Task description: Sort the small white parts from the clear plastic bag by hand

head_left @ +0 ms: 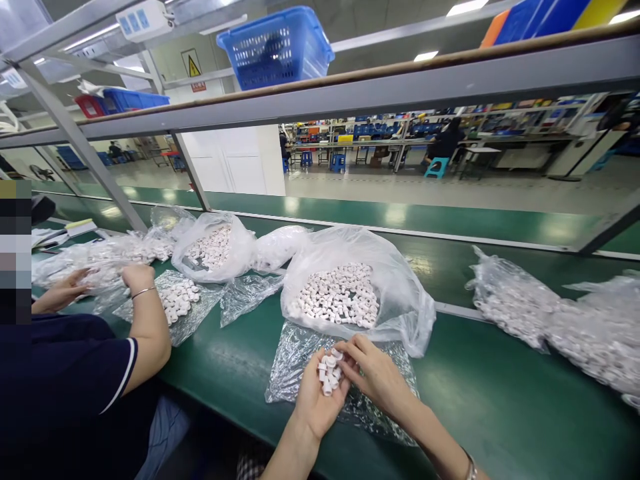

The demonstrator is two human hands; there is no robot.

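Observation:
Several small white parts [329, 373] lie heaped in the palm of my left hand [320, 400], which is cupped around them. My right hand [373, 373] leans over that palm from the right, its fingertips bent onto the heap; whether they pinch a part is too small to tell. Beneath both hands a flat clear plastic bag [287, 363] is spread on the green table. Just beyond them a large open plastic bag [405, 287] holds a pile of the same white parts [340, 293].
At the left a person [65, 380] handles plastic bags beside another open bag [240, 243] of white parts. Filled bags [520, 300] lie at the right on the green table [475, 400]. A shelf [425, 87] with a blue basket [277, 50] crosses above.

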